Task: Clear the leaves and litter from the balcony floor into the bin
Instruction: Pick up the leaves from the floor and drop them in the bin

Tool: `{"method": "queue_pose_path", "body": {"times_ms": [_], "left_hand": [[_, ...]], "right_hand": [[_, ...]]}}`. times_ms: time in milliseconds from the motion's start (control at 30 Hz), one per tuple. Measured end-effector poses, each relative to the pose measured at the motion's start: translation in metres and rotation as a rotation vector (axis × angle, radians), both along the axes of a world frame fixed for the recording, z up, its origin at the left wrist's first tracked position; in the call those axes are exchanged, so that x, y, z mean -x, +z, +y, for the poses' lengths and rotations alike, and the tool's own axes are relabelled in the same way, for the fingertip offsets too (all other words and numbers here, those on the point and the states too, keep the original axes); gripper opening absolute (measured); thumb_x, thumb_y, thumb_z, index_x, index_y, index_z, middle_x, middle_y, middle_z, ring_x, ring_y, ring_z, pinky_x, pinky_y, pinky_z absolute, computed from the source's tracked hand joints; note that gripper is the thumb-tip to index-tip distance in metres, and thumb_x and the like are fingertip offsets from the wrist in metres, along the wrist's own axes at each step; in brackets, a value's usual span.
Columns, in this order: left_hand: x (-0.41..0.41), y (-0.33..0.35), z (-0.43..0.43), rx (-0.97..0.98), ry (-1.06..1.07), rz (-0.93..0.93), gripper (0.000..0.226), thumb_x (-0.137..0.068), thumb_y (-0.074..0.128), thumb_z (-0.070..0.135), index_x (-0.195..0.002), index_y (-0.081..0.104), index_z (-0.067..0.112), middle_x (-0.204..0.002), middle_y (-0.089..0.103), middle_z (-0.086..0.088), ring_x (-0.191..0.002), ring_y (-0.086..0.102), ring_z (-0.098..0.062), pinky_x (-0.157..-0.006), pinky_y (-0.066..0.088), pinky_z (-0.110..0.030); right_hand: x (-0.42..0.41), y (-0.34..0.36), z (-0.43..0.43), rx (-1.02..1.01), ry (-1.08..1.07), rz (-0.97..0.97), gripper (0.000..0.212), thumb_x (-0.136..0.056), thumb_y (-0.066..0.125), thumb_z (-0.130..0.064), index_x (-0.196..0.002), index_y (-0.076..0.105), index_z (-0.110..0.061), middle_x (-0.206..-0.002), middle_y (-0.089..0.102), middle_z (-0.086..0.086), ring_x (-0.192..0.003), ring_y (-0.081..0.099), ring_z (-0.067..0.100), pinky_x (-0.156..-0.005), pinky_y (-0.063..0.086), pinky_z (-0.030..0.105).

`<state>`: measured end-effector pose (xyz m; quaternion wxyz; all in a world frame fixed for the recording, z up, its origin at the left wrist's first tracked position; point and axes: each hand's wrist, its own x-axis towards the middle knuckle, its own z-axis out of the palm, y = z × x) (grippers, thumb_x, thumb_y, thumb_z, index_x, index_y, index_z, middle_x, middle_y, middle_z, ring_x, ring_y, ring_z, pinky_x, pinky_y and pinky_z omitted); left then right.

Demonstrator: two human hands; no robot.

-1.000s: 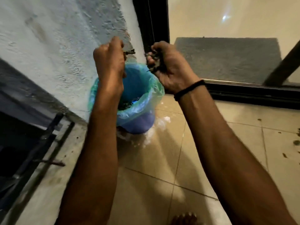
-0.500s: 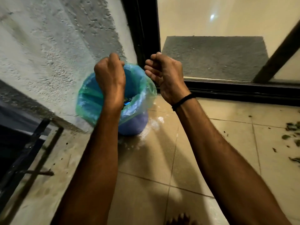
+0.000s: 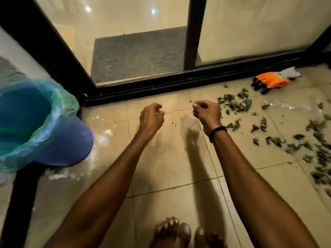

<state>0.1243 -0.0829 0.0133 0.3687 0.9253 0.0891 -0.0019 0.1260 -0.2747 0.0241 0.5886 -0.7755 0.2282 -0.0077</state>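
Beige balcony floor tiles run up to a black-framed sliding glass door. Small, dark green leaves lie scattered over the tiles at right, starting just beside the right hand and spreading to the picture's edge. A blue bin with a green plastic liner stands at far left, well apart from them. An orange work glove lies by the door track, near the leaves. The 2 hands hover low between bin and leaves. The left hand is loosely curled and the right is clenched tighter; nothing shows in either. The leaves look dry, light and brittle. Raking them into a heap and cupping it from underneath would probably work better than pinching, which would likely crumble them.
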Motion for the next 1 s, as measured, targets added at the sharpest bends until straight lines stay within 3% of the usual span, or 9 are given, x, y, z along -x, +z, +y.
{"method": "queue_pose_path", "body": {"times_ms": [133,233,400,500,567,667,800,933,1000], "left_hand": [[0.024,-0.047,-0.013,-0.046,-0.052,0.080,0.038,-0.093,0.070,0.019,-0.130,0.066,0.011,-0.124,0.067,-0.012,-0.113,0.063,-0.023,-0.100,0.052,-0.035],[0.027,-0.065,-0.018,-0.084,-0.120,0.011,0.036,-0.095,0.067,0.015,-0.130,0.066,0.016,-0.118,0.062,-0.008,-0.109,0.059,-0.022,-0.094,0.052,-0.033],[0.019,-0.081,-0.017,-0.138,-0.184,-0.105,0.027,-0.097,0.066,0.023,-0.123,0.072,0.026,-0.109,0.058,-0.002,-0.100,0.055,-0.019,-0.077,0.049,-0.031],[0.015,-0.086,-0.015,-0.157,-0.202,-0.191,0.023,-0.097,0.065,0.022,-0.118,0.074,0.023,-0.106,0.060,-0.004,-0.095,0.055,-0.020,-0.070,0.049,-0.032],[0.011,-0.089,-0.014,-0.177,-0.199,-0.228,0.021,-0.096,0.066,0.020,-0.114,0.076,0.021,-0.102,0.061,-0.005,-0.089,0.057,-0.021,-0.064,0.049,-0.032],[0.005,-0.094,-0.014,-0.226,-0.209,-0.281,0.015,-0.094,0.068,0.022,-0.107,0.076,0.018,-0.094,0.062,-0.003,-0.082,0.058,-0.021,-0.059,0.048,-0.032],[-0.003,-0.097,-0.020,-0.308,-0.247,-0.319,0.012,-0.098,0.062,0.021,-0.104,0.070,0.015,-0.094,0.060,-0.003,-0.080,0.057,-0.019,-0.059,0.050,-0.035],[-0.005,-0.095,-0.029,-0.346,-0.219,-0.283,0.011,-0.101,0.049,0.018,-0.102,0.060,0.015,-0.096,0.053,-0.004,-0.078,0.049,-0.017,-0.060,0.050,-0.039],[-0.006,-0.091,-0.035,-0.243,-0.137,-0.230,0.010,-0.101,0.045,0.015,-0.102,0.055,0.015,-0.096,0.050,-0.003,-0.079,0.047,-0.017,-0.063,0.048,-0.039]], "right_hand": [[0.021,-0.023,-0.013,0.157,0.125,0.095,0.024,-0.085,0.077,-0.022,-0.107,0.076,-0.011,-0.105,0.075,0.006,-0.100,0.069,0.017,-0.098,0.051,0.029],[0.024,-0.041,-0.002,0.217,0.226,0.092,0.027,-0.086,0.075,-0.019,-0.111,0.074,-0.008,-0.112,0.073,0.006,-0.107,0.066,0.015,-0.094,0.040,0.012],[0.015,-0.071,0.031,0.387,0.384,0.019,0.025,-0.091,0.069,-0.025,-0.113,0.074,-0.016,-0.108,0.072,0.006,-0.103,0.064,0.018,-0.084,0.041,0.018],[0.010,-0.087,0.042,0.466,0.403,-0.030,0.023,-0.091,0.068,-0.029,-0.113,0.075,-0.023,-0.101,0.069,0.004,-0.097,0.059,0.018,-0.075,0.036,0.017],[0.008,-0.092,0.042,0.493,0.394,-0.072,0.021,-0.092,0.067,-0.028,-0.111,0.075,-0.023,-0.098,0.066,0.004,-0.095,0.058,0.019,-0.074,0.040,0.021],[0.006,-0.098,0.040,0.615,0.405,-0.161,0.015,-0.094,0.065,-0.023,-0.105,0.074,-0.018,-0.095,0.062,0.008,-0.094,0.054,0.024,-0.074,0.048,0.034],[0.008,-0.102,0.040,0.762,0.390,-0.159,0.010,-0.097,0.059,-0.017,-0.101,0.066,-0.011,-0.100,0.057,0.010,-0.096,0.048,0.026,-0.073,0.048,0.036],[0.012,-0.097,0.029,0.698,0.370,-0.123,0.011,-0.098,0.051,-0.009,-0.104,0.061,-0.011,-0.105,0.054,0.010,-0.099,0.045,0.024,-0.075,0.039,0.029],[0.016,-0.090,0.018,0.583,0.319,-0.137,0.011,-0.096,0.049,-0.005,-0.096,0.056,-0.013,-0.099,0.056,0.007,-0.092,0.048,0.020,-0.072,0.032,0.023]]}}
